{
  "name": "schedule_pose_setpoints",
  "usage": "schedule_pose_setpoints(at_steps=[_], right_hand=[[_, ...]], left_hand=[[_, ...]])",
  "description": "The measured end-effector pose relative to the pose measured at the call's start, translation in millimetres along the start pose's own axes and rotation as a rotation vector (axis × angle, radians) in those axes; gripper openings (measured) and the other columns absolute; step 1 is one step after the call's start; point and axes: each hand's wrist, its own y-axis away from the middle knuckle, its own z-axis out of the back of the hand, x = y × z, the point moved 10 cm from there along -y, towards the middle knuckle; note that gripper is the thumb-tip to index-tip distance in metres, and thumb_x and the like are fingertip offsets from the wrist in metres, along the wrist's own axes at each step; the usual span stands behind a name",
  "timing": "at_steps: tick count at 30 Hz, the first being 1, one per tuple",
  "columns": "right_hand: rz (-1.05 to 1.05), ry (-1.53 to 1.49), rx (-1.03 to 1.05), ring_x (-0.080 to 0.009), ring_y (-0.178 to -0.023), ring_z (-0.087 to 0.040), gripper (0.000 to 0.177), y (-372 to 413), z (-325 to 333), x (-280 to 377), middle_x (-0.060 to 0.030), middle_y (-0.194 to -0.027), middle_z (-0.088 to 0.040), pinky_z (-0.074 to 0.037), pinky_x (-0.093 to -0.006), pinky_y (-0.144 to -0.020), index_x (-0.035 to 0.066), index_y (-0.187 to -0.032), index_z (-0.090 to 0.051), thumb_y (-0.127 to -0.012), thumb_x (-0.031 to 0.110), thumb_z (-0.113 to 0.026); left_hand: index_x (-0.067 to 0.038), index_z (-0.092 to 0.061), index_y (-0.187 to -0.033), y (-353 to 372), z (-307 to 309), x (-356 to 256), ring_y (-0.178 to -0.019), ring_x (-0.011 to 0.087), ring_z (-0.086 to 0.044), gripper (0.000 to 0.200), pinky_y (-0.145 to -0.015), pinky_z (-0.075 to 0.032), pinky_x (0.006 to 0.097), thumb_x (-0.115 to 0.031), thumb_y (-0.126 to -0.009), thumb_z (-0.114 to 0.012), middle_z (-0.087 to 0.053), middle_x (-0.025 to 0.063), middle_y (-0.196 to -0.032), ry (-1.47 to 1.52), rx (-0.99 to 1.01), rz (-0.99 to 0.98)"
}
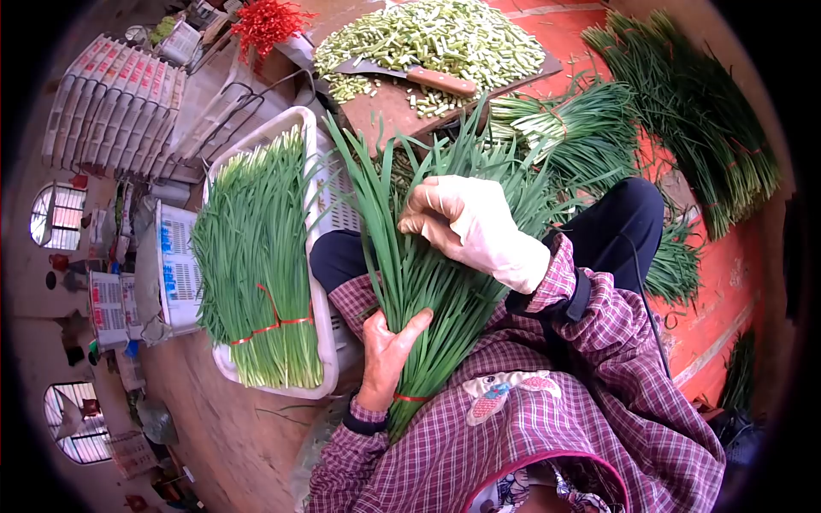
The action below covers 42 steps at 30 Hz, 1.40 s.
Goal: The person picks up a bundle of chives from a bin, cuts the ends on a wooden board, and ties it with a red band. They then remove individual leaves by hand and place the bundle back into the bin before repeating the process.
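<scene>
Green chives fill the space between the person's knees, gathered in one bunch [440,342] that slants across the lap, leaf tips toward the board [376,120] and lower end against the checked smock [573,427]. Bare and closed on the bunch, the left hand [383,355] grips it low down, thumb laid across the stalks and most of the fingers hidden. Just below that hand, a red band [413,398] circles the stalks.

White-gloved, the right hand [479,227] is over the leafy part of the same bunch, its fingers curled in toward the thumb; whether a leaf is pinched between them cannot be told.

To the left, beside the knee, a white crate [325,342] holds more chives [256,231], lying with leaves toward the far end and pale ends nearer the person, tied with red bands. Beyond the lap, a knife [428,78] with a wooden handle rests on the board among a heap of cut stems [436,34]. On the right, a red mat [718,333] bears a pale-ended pile [577,128] near the board and a darker pile [693,120] farther out. Stacked baskets [115,107] are at the far left, and a red bundle [269,24] is beyond the crate.
</scene>
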Motion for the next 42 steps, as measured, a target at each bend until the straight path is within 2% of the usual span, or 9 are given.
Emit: schedule_pose_setpoints(at_steps=[3,7,9,11,13,19,25,29,42], right_hand=[[-0.114,-0.03,-0.256,-0.0292,-0.068,-0.064,0.01,-15,38,-27,-0.0084,-0.073,-0.062,-0.05,-0.0374,-0.061,0.009,-0.082,-0.067,-0.08,0.016,-0.074],[0.132,0.165,-0.29,-0.0279,-0.077,-0.065,0.01,-27,53,5,-0.0072,-0.079,-0.063,-0.052,-0.0379,-0.064,0.013,-0.088,-0.072,-0.078,0.016,-0.074],[0.232,0.253,-0.082,-0.0296,-0.083,-0.064,0.012,-30,40,24,-0.006,-0.082,-0.064,-0.052,-0.0423,-0.068,0.015,-0.088,-0.073,-0.076,0.019,-0.075],[0.138,0.235,0.162,-0.0293,-0.087,-0.062,0.015,-21,17,13,-0.0054,-0.084,-0.065,-0.049,-0.0423,-0.078,0.016,-0.088,-0.073,-0.075,0.024,-0.076],[0.127,0.232,0.208,-0.0282,-0.088,-0.063,0.017,-12,7,9,-0.0053,-0.084,-0.065,-0.048,-0.0421,-0.08,0.017,-0.089,-0.073,-0.075,0.027,-0.076],[0.098,0.19,0.265,-0.0284,-0.09,-0.062,0.024,-7,-7,7,-0.0065,-0.086,-0.063,-0.045,-0.0417,-0.081,0.015,-0.091,-0.071,-0.074,0.03,-0.077],[0.202,0.14,-0.025,-0.0284,-0.086,-0.06,0.014,-16,31,23,-0.0043,-0.083,-0.061,-0.044,-0.0413,-0.084,0.015,-0.088,-0.066,-0.075,0.014,-0.073],[0.209,0.354,0.179,-0.0276,-0.09,-0.059,0.014,-3,6,15,-0.004,-0.083,-0.06,-0.043,-0.0424,-0.088,0.015,-0.085,-0.067,-0.073,0.021,-0.073],[0.191,0.243,0.173,-0.029,-0.088,-0.059,0.015,0,-8,18,-0.007,-0.084,-0.06,-0.042,-0.0439,-0.089,0.012,-0.083,-0.065,-0.074,0.021,-0.073]], left_hand=[[0.003,-0.069,-0.101,2,-1,2,-0.078,0.0086,-0.062,0.018,-0.073,-0.051,0.0259,-0.01,-0.088,-0.071,-0.07,0.0039,-0.09,-0.009,-0.001,-0.002],[0.003,-0.069,-0.101,1,0,2,-0.078,0.0091,-0.063,0.018,-0.073,-0.051,0.0259,-0.009,-0.088,-0.071,-0.071,0.0044,-0.09,-0.055,-0.004,-0.051],[0.003,-0.069,-0.101,0,-1,1,-0.078,0.0092,-0.063,0.018,-0.073,-0.051,0.026,-0.009,-0.087,-0.071,-0.071,0.0046,-0.09,-0.069,-0.005,-0.058],[0.003,-0.069,-0.101,2,0,1,-0.079,0.0094,-0.063,0.018,-0.073,-0.051,0.026,-0.008,-0.087,-0.071,-0.071,0.0047,-0.09,-0.087,-0.012,-0.059],[0.003,-0.069,-0.101,2,-2,0,-0.079,0.0095,-0.063,0.017,-0.074,-0.051,0.0263,-0.006,-0.088,-0.071,-0.071,0.0048,-0.091,-0.063,-0.013,-0.053],[0.003,-0.069,-0.101,2,-3,-1,-0.08,0.0094,-0.063,0.015,-0.074,-0.051,0.0263,-0.006,-0.088,-0.07,-0.071,0.0047,-0.091,-0.07,-0.013,-0.041],[0.004,-0.069,-0.101,3,-1,0,-0.08,0.0091,-0.063,0.016,-0.074,-0.051,0.0262,-0.005,-0.088,-0.07,-0.071,0.0046,-0.092,-0.074,-0.023,-0.052],[0.004,-0.069,-0.102,1,-2,0,-0.08,0.0089,-0.063,0.017,-0.075,-0.051,0.0262,-0.005,-0.087,-0.07,-0.071,0.0048,-0.093,-0.068,-0.022,-0.046],[0.003,-0.069,-0.101,2,-1,3,-0.079,0.0095,-0.063,0.017,-0.075,-0.051,0.027,-0.005,-0.087,-0.071,-0.072,0.0054,-0.091,-0.087,-0.022,-0.069]])
